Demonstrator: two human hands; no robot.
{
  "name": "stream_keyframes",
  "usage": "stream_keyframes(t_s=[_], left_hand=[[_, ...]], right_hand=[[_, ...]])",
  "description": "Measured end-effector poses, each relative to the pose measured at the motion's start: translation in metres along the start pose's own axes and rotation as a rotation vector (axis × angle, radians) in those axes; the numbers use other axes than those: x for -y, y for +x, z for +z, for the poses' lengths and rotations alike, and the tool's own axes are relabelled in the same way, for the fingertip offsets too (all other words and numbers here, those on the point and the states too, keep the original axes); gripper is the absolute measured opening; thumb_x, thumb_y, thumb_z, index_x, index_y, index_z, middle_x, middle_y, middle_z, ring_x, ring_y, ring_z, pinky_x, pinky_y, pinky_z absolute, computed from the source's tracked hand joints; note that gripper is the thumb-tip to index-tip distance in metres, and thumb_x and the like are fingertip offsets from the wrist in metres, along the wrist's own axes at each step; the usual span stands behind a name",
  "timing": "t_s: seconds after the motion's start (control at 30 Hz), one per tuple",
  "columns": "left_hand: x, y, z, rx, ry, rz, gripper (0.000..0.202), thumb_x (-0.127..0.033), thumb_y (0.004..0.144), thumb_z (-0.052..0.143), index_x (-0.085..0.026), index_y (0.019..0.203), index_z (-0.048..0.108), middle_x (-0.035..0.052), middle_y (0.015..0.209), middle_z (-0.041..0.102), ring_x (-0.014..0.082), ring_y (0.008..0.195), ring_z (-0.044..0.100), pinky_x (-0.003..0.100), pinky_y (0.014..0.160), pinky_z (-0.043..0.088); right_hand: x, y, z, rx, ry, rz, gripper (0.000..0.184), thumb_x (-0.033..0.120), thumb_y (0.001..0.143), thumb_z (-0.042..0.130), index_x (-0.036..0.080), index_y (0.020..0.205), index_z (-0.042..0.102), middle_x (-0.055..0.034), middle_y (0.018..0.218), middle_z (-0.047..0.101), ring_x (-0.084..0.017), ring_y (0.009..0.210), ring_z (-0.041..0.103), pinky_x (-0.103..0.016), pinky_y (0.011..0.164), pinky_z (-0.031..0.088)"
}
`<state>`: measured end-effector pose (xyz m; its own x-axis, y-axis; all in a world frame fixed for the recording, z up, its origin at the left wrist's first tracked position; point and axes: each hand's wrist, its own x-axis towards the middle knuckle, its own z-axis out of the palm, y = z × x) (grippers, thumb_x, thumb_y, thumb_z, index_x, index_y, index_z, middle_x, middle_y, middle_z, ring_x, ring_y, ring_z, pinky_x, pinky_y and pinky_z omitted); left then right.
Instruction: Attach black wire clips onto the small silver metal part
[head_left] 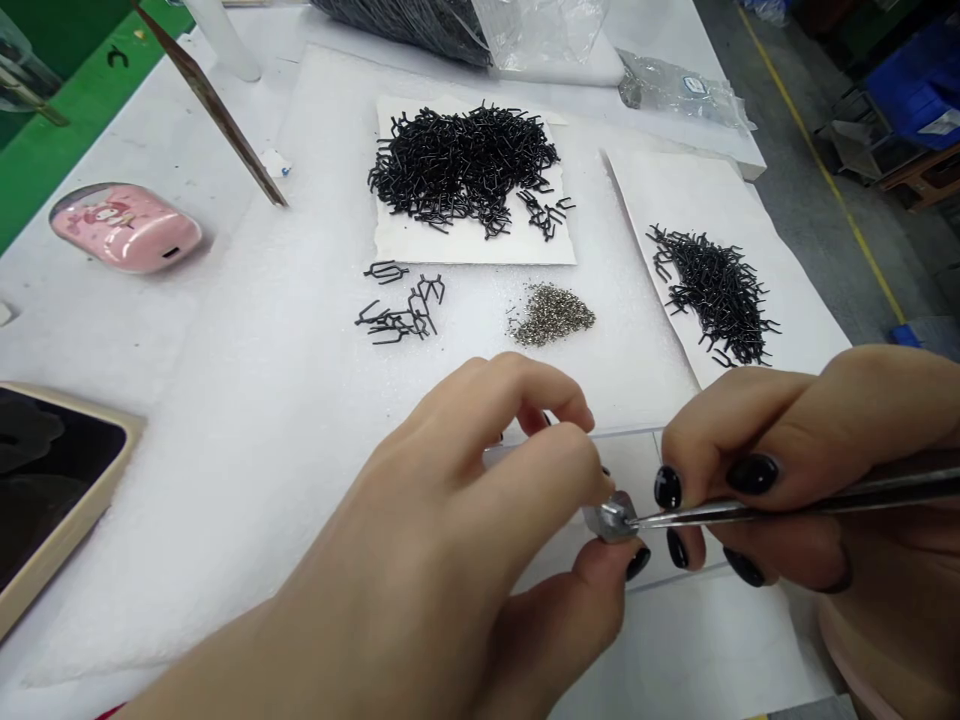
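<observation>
While the left hand (420, 520) pinches a small, shiny silver metal part (611, 518) between thumb and fingertips, the right hand (780, 470) clenches a pair of slim steel tweezers (750, 510), their tips touching that part at lower centre-right of the frame. Both hands work above a transparent plastic sheet (600, 437), whose straight upper edge passes just behind the fingers and whose lower edge runs beneath the right hand. Around it spreads a white foam pad (225, 420), reaching left of the hands as far as a black-screened phone in a tan case (52, 490) at the left edge of the frame. Just beyond the left hand, at centre, sit a small heap of grey metallic granules (551, 315) and, to its left, a loose cluster of black bent-wire pieces (397, 310). More of these pieces form a long heap (712, 295) on a white paper sheet (795, 290) at right, just above the right hand, and a larger heap (465, 165) on a second white paper sheet (472, 245) at upper centre. A glossy pink case (126, 228) lies at left, below a slender brown rod (210, 100) slanting across the upper left. Clear plastic bags (540, 30) lie along the top edge, and grey floor with a yellow line (821, 170) shows at upper right.
</observation>
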<state>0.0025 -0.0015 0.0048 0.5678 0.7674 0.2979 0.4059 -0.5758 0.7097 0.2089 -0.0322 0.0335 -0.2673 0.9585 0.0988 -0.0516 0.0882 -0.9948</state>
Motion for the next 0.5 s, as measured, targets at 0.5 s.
stream_keyframes(t_s=[0.5], left_hand=[[-0.0033,-0.0032,-0.0018,-0.012,0.019,-0.020,0.009,-0.019,0.083,0.062,-0.026,0.086,0.057,-0.0007,0.105,0.055,0.0116,0.085,0.058,0.017,0.077,0.052]], right_hand=[[-0.0016,-0.0005,0.0033,-0.075,-0.142,-0.009,0.032,0.042,0.071,0.082,0.023,0.093,0.068,-0.0035,0.077,0.066,-0.021,0.076,0.066,-0.029,0.055,0.055]])
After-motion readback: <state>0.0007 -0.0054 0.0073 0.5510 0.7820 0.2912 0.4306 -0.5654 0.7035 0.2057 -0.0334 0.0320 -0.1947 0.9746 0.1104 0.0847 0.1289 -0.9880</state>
